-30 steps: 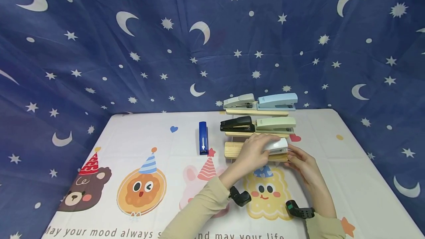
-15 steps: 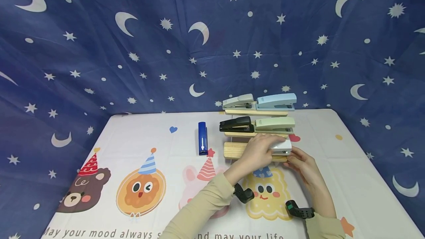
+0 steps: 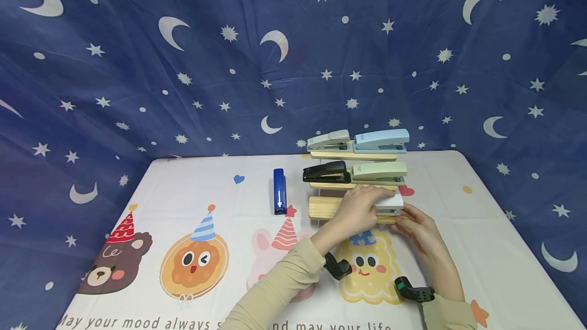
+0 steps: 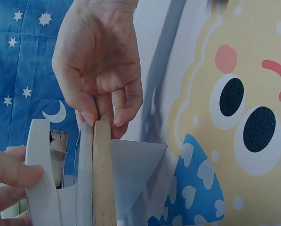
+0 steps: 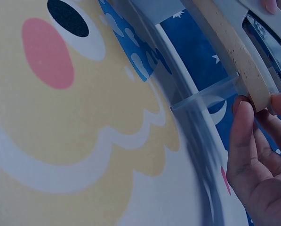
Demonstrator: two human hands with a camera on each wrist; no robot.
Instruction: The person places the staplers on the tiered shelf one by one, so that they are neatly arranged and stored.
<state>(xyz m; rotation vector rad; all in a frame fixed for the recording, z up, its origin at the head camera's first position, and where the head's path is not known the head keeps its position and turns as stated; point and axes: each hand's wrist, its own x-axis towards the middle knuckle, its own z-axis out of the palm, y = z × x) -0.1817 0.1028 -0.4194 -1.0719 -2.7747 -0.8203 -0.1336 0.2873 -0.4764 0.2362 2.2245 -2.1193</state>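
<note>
A white stapler (image 3: 391, 203) lies along the right part of the lowest wooden shelf (image 3: 323, 208) of a three-tier rack. Laid over it from the left, my left hand (image 3: 357, 210) grips its top arm between thumb and fingers, hiding much of it. In the left wrist view the stapler's jaw end (image 4: 41, 174) points toward my other hand. My right hand (image 3: 422, 228) holds the right end of the shelf. Seen from the right wrist, its thumb and fingers pinch the wooden end (image 5: 255, 89), with a fingertip at the stapler's base.
Black (image 3: 326, 172) and pale green (image 3: 379, 172) staplers sit on the middle tier. Grey (image 3: 328, 140) and light blue (image 3: 382, 140) ones occupy the top tier. Left of the rack, a blue stapler (image 3: 279, 191) lies on the printed tablecloth (image 3: 202, 185). A starry curtain (image 3: 293, 65) hangs behind.
The white stapler has slid slightly right along the lowest shelf, its end now past the shelf's edge. My left hand moved right with it; the right hand stayed at the shelf's end.
</note>
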